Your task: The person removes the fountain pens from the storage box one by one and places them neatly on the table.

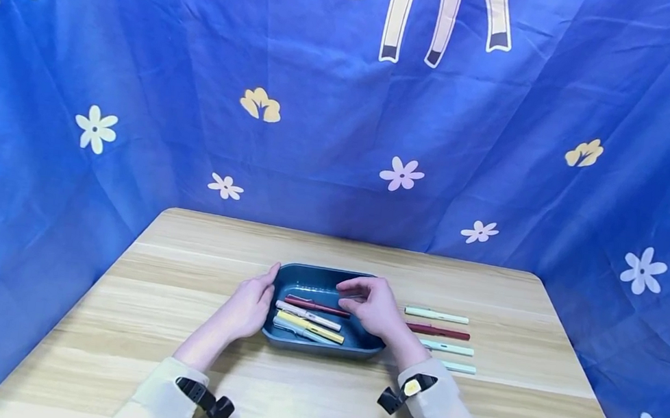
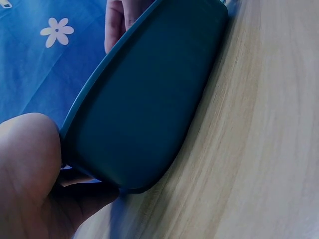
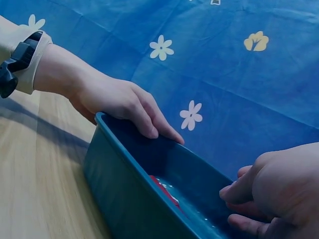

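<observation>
A dark teal plastic bin stands on the table with several pens lying in it: a dark red pen, a pale lilac pen, a yellow pen and a light blue pen. My left hand grips the bin's left end, thumb over the rim in the right wrist view. Over the right part of the bin is my right hand. Its fingers are bent loosely, thumb apart from them, and nothing shows between them in the right wrist view.
Right of the bin, a dark red pen lies in a column with mint green pens, some partly covered by the right forearm. The wooden table meets a blue patterned cloth behind and at both sides.
</observation>
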